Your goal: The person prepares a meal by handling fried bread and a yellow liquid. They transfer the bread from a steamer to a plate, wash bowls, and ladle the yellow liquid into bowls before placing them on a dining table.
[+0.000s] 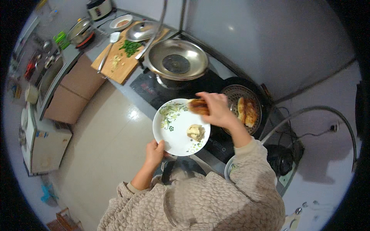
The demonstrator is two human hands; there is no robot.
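My left hand [155, 152] grips the lower left rim of a white plate [173, 135] with a green floral pattern, held in front of the counter. A pale, torn piece of bread-like food [195, 132] lies on the plate's right side. Above the plate's upper right edge, my right hand [219, 109] holds a browned, bread-like piece [199, 106], blurred by motion. To the right, more browned pieces [248, 112] sit on a perforated steamer rack [231, 93] in a dark pan.
A steel wok [199, 62] stands on the black cooktop [144, 86]. Left of it, a wooden cutting board [121, 75] carries chopped greens [130, 48], minced garlic-like bits [116, 61], a spatula [106, 56] and a steel lid [141, 31]. A hose [321, 108] arches at right.
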